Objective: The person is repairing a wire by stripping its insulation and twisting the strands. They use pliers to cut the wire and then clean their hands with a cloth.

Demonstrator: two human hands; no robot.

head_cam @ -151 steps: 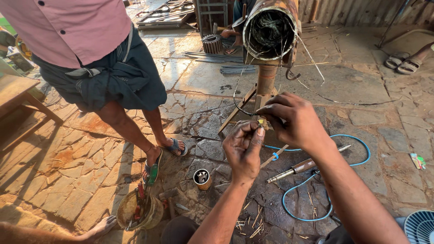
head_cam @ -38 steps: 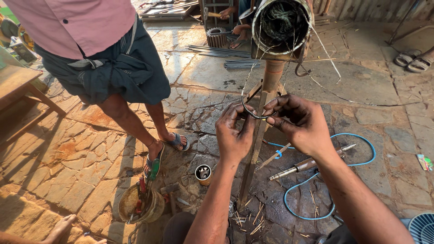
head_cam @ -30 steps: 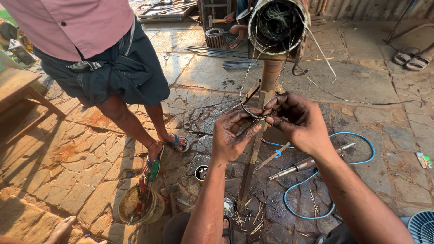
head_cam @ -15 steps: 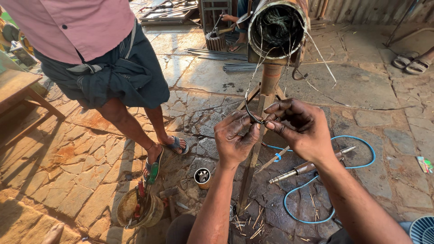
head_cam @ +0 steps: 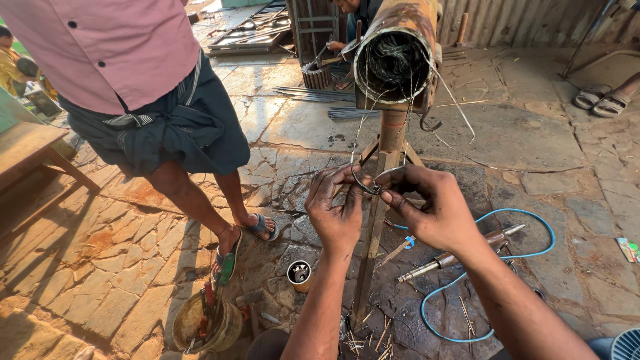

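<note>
A thin loop of steel wire (head_cam: 371, 185) is pinched between both hands just in front of the rusty upright stand (head_cam: 381, 200). The left hand (head_cam: 335, 212) holds it in a narrow grip, thumb and forefinger closed on the loop's 9 o'clock side; the right hand (head_cam: 437, 210) pinches the 3 o'clock side the same way, fingertips nearly meeting the other hand's. The wire is bare, grey and springy, bent into a rough ring, with loose strands running up toward 12 o'clock into the rusted pipe (head_cam: 395, 53) on top of the stand, whose open mouth is packed with dark tangled wire. The loop's long axis runs roughly from 9 to 3 o'clock.

At 4 o'clock of the hands a blue hose (head_cam: 507, 267) coils over the stone floor (head_cam: 100, 253) beside a metal tool (head_cam: 460, 252). At 7 o'clock sits a small tin (head_cam: 300, 273). A person in a pink shirt (head_cam: 127, 47) stands at 10 o'clock.
</note>
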